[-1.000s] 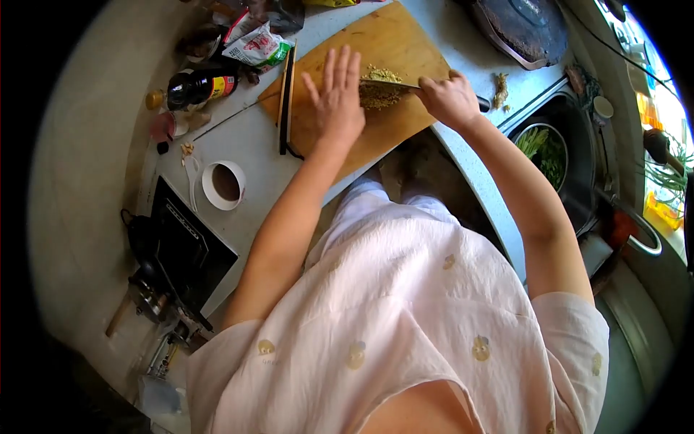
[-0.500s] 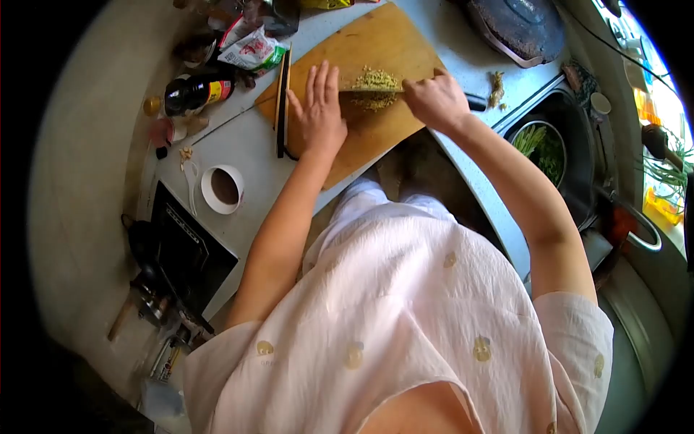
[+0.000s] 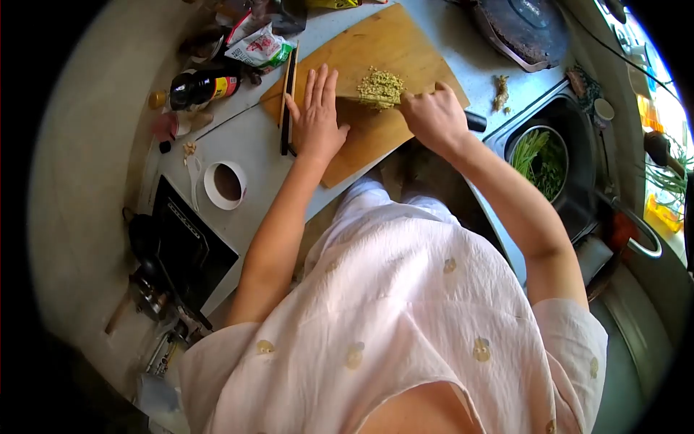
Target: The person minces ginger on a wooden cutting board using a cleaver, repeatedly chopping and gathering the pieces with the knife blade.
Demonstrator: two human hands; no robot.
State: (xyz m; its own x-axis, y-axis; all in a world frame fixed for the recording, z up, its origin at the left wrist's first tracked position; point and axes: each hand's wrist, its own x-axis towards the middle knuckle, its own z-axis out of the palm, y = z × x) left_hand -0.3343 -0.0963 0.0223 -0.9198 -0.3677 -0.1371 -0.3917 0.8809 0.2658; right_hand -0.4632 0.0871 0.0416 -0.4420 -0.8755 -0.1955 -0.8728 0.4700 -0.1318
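Note:
On the wooden cutting board (image 3: 365,148) lies a heap of finely chopped yellow-green food (image 3: 381,87). My right hand (image 3: 435,116) is closed round a knife, whose black handle end (image 3: 475,121) sticks out at its right side. The blade (image 3: 361,100) is seen edge-on and points left along the near side of the heap. My left hand (image 3: 316,116) is spread with its fingers apart over the board's left part, near the blade's tip, and holds nothing. Dark chopsticks or strips (image 3: 288,101) lie along the board's left edge.
Left of the board are a dark sauce bottle (image 3: 206,88), a seasoning packet (image 3: 259,49) and a bowl of brown liquid (image 3: 225,185) beside a white spoon (image 3: 194,181). At right, a sink (image 3: 578,145) holds a bowl of greens (image 3: 538,160); a dark round pan (image 3: 522,29) sits above.
My left hand has moved left from beside the heap. My right hand has shifted left and down with the knife, and the blade is now at the heap's near side.

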